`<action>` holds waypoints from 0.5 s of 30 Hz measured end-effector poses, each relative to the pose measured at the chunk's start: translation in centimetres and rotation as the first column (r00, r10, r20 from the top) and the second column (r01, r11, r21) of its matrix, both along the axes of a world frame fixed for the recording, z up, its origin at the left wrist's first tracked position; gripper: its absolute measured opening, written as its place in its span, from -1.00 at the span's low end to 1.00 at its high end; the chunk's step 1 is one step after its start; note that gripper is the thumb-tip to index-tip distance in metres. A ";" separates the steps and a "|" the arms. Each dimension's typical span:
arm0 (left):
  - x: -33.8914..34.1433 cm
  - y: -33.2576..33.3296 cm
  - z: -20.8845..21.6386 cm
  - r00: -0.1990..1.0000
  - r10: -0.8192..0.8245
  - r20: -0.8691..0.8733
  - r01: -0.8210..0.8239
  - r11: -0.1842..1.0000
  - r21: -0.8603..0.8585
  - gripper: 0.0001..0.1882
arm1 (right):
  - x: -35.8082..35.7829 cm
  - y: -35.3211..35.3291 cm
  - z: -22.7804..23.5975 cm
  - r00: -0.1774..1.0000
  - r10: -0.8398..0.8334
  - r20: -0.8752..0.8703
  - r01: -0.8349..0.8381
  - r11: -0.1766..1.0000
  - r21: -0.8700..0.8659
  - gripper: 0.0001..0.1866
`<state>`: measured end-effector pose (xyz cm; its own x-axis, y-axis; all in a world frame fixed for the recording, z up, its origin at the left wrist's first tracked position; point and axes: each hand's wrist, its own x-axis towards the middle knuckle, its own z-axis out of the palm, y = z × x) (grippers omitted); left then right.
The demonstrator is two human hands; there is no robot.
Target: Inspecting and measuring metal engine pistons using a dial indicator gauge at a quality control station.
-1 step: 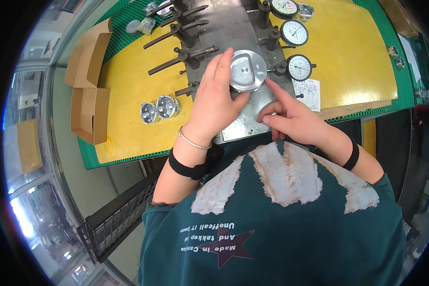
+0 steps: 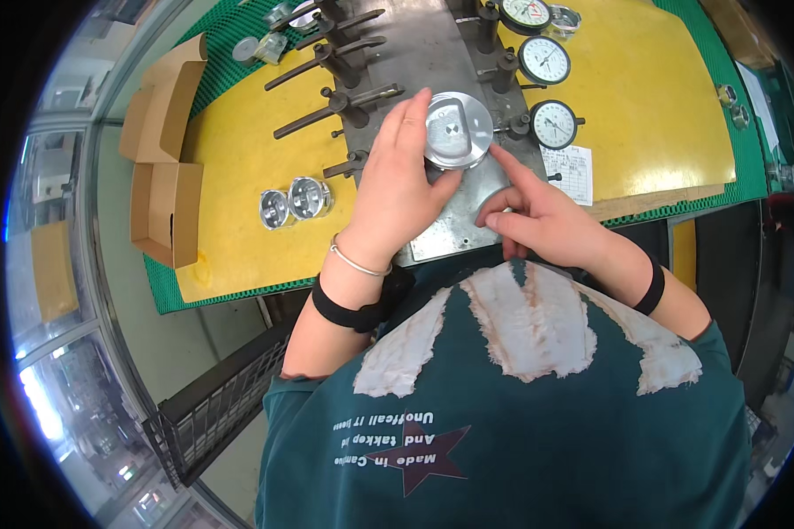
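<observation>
A shiny metal piston (image 2: 456, 132) rests on the grey metal plate (image 2: 432, 242), its crown with a shallow recess turned up. My left hand (image 2: 404, 172) is closed around the piston's left side, with the thumb at its near edge. At the lower right rim, the index fingertip of my right hand (image 2: 538, 212) touches the piston; the thumb stands apart and the other fingers curl over the plate. Just right of the piston is a dial gauge (image 2: 554, 124) with a white face, its stem pointing at the piston's side.
Two more pistons (image 2: 309, 198) stand on the yellow sheet (image 2: 238, 251) at left, near an open cardboard box (image 2: 154, 207). Dark posts with rods (image 2: 348, 108) line the plate's left side. Further dial gauges (image 2: 544, 60) and a written paper sheet (image 2: 573, 172) are at right.
</observation>
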<state>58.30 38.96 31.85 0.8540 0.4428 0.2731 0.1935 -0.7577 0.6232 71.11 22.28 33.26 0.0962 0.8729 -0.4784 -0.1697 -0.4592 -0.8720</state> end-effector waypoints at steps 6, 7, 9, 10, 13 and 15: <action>0.1 -0.1 0.0 1.000 0.004 0.007 -0.004 1.000 0.006 -0.18 | -0.1 0.0 -0.3 0.999 -0.032 0.003 0.032 0.999 0.006 -0.11; 0.1 -0.1 0.0 1.000 0.008 0.008 -0.008 1.000 0.020 -0.18 | -0.1 0.0 -0.2 0.999 -0.032 0.004 0.032 0.999 0.005 -0.11; 0.1 -0.1 0.0 1.000 0.012 0.009 -0.012 0.999 0.032 -0.18 | -0.1 0.1 -0.2 1.000 -0.028 0.008 0.028 1.000 0.008 -0.11; 0.1 -0.2 -0.1 1.000 0.013 0.010 -0.013 0.999 0.039 -0.18 | -0.1 0.1 -0.2 1.000 -0.029 0.008 0.029 1.000 0.007 -0.11; 0.1 -0.2 -0.1 1.000 0.014 0.014 -0.015 0.999 0.041 -0.19 | -0.1 0.1 -0.2 1.000 -0.025 0.017 0.024 1.000 0.004 -0.11; 0.2 -0.1 -0.2 1.000 0.014 0.016 -0.015 0.999 0.038 -0.19 | -0.1 0.2 -0.1 1.000 -0.027 0.015 0.027 1.000 -0.002 -0.11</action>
